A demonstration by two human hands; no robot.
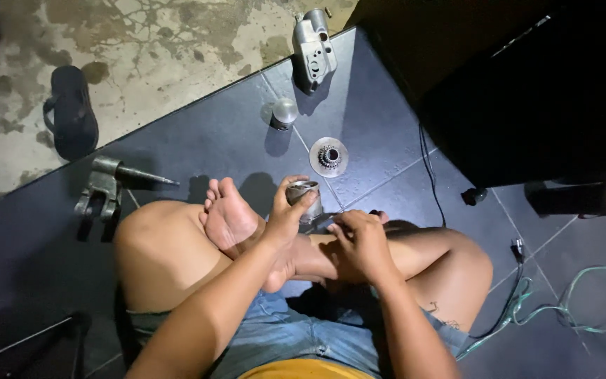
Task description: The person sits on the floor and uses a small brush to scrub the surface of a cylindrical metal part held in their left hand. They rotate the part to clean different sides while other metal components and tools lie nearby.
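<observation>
Metal cylindrical part, short and hollow: grasped by the left hand, fingers wrapped round its rim, held just above the dark tiled floor in front of the person's crossed legs. Right hand: curled loosely, resting on the shin just beside the cylinder; whether it pinches anything small cannot be told.

Nearby on the floor, loose and apart:
- toothed disc, just beyond the cylinder;
- domed silver piece, further out;
- grey cast housing, at the tile edge;
- forked bracket with tapered shaft, to the left;
- black and green cables, right.

Judged state: parts lie separated; nothing yet fitted together.
</observation>
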